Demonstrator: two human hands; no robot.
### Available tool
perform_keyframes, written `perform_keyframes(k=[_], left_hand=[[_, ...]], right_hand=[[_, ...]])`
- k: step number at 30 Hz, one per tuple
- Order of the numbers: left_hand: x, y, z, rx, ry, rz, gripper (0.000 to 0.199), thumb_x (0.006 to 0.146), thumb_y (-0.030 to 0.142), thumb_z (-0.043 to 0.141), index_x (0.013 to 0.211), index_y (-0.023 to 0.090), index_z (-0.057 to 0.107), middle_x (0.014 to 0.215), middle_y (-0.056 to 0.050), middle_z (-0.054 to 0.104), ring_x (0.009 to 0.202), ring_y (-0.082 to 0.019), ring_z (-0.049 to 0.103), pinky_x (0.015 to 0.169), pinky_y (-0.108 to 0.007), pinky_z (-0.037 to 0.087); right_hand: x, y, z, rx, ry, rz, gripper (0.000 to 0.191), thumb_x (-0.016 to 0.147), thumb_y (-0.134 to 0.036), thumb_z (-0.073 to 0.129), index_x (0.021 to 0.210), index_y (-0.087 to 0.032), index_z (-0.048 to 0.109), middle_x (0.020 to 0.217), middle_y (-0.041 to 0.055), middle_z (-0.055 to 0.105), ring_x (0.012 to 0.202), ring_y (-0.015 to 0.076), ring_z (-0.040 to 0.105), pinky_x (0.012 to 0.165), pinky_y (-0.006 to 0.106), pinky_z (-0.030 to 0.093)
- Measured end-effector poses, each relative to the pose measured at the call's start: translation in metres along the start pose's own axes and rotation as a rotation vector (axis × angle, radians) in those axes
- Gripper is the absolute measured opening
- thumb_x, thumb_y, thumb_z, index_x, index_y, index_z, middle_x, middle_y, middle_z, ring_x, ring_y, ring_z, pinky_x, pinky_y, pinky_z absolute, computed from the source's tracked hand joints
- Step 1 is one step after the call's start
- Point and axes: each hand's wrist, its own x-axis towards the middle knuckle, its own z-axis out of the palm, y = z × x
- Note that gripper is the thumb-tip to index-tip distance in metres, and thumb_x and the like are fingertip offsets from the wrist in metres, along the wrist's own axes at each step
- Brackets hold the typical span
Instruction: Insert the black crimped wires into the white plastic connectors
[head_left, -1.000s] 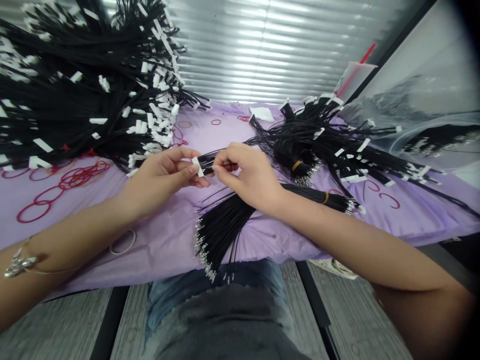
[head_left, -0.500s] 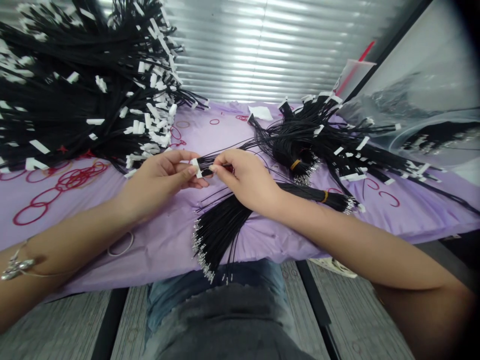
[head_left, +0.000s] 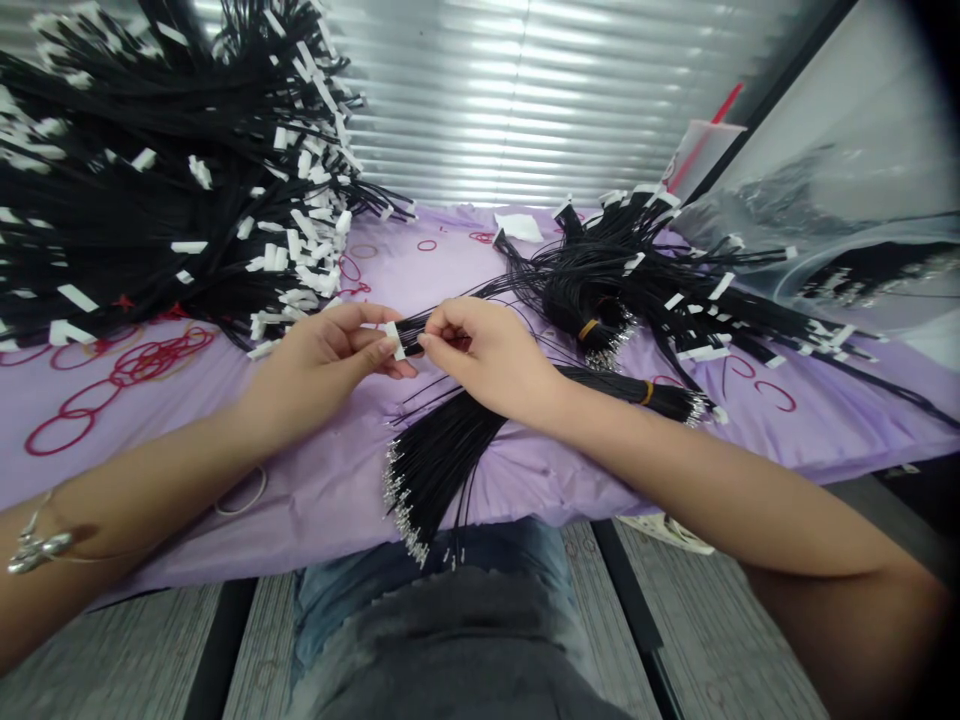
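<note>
My left hand (head_left: 330,355) pinches a small white connector (head_left: 395,341) between thumb and fingers, at the middle of the view. Several thin black wires run from the connector towards my right hand (head_left: 480,350). The thumb and forefinger of that hand are pressed together at the wires, just right of the connector; what exactly lies between the tips is hidden. Under the right wrist a bundle of loose black wires (head_left: 442,460) with silver tips fans out towards the front edge. Another bundle tied with a yellow band (head_left: 649,392) lies right of it.
A purple cloth (head_left: 315,500) covers the table. A large heap of black cables with white connectors (head_left: 135,200) stands at left, red rubber bands (head_left: 150,360) before it. More cables (head_left: 645,260), a cup with a red straw (head_left: 701,155) and a clear plastic bag (head_left: 847,200) are at right.
Both hands hold nearly the same place. The right fingertips have shifted very slightly along the wires beside the connector.
</note>
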Motion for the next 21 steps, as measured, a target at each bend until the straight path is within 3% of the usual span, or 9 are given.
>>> perform_keyframes(k=[4, 12, 21], left_hand=[[-0.0004, 0.003, 0.0031, 0.086, 0.048, 0.03, 0.02, 0.084, 0.021, 0.065, 0.102, 0.017, 0.058, 0.068, 0.001, 0.073, 0.07, -0.013, 0.071, 0.075, -0.023, 0.055], [0.0, 0.0015, 0.0049, 0.157, 0.035, 0.086, 0.016, 0.086, 0.013, 0.058, 0.101, 0.016, 0.055, 0.069, 0.001, 0.07, 0.07, -0.011, 0.07, 0.073, -0.021, 0.054], [-0.0011, -0.0012, 0.0038, 0.187, -0.004, 0.137, 0.017, 0.088, 0.016, 0.055, 0.105, 0.017, 0.053, 0.072, -0.001, 0.07, 0.072, -0.012, 0.069, 0.074, -0.023, 0.054]], right_hand=[[0.0001, 0.0023, 0.0002, -0.01, -0.004, -0.013, 0.014, 0.084, -0.021, 0.051, 0.073, -0.012, 0.056, 0.071, -0.0009, 0.052, 0.07, 0.0073, 0.043, 0.069, 0.021, 0.032], [0.0012, -0.0013, -0.0004, -0.008, -0.015, 0.064, 0.018, 0.085, -0.024, 0.051, 0.073, -0.012, 0.059, 0.07, -0.0015, 0.056, 0.066, 0.0064, 0.044, 0.065, 0.021, 0.031], [0.0014, -0.004, 0.0006, 0.002, 0.002, 0.128, 0.019, 0.084, -0.024, 0.051, 0.069, -0.013, 0.055, 0.068, -0.0013, 0.057, 0.063, 0.0059, 0.045, 0.06, 0.021, 0.031]])
